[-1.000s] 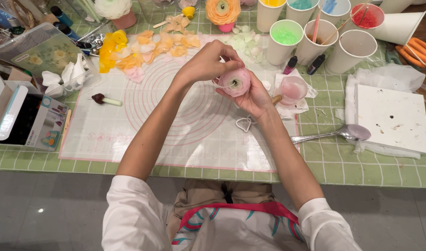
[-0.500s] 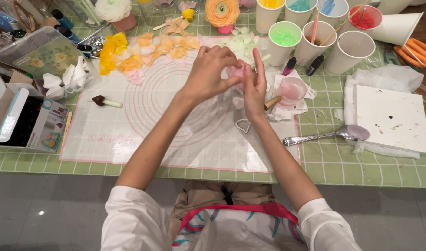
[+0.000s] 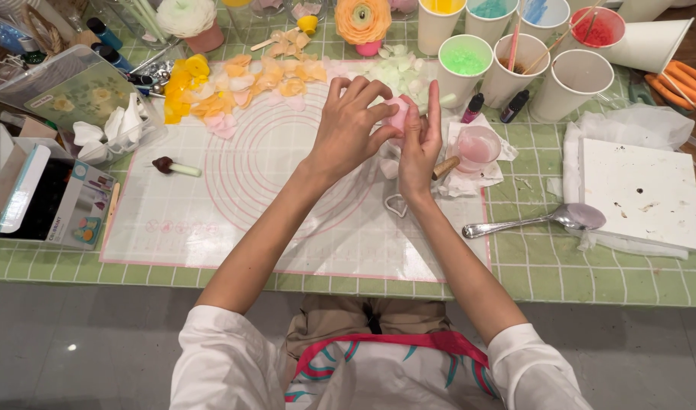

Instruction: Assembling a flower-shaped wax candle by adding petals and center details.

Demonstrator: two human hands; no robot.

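Seen from above, two bare hands hold a small pink flower over a round-marked craft mat.

Head view: the left hand (image 3: 350, 127) curls its fingers over the pink flower (image 3: 399, 114), while the right hand (image 3: 419, 148) presses against it from the other side, fingers straight and pointing up; both hands are closed on it, above the white mat (image 3: 249, 197) on a green tiled table (image 3: 560, 266). Just right of the hands sits a small clear cup (image 3: 477, 146) of pink liquid on tissue. A metal spoon (image 3: 541, 220) lies further right, beside a white board (image 3: 640, 193). Yellow and peach petals (image 3: 234, 83) lie at the mat's far edge, near paper cups (image 3: 515, 53) of colour.
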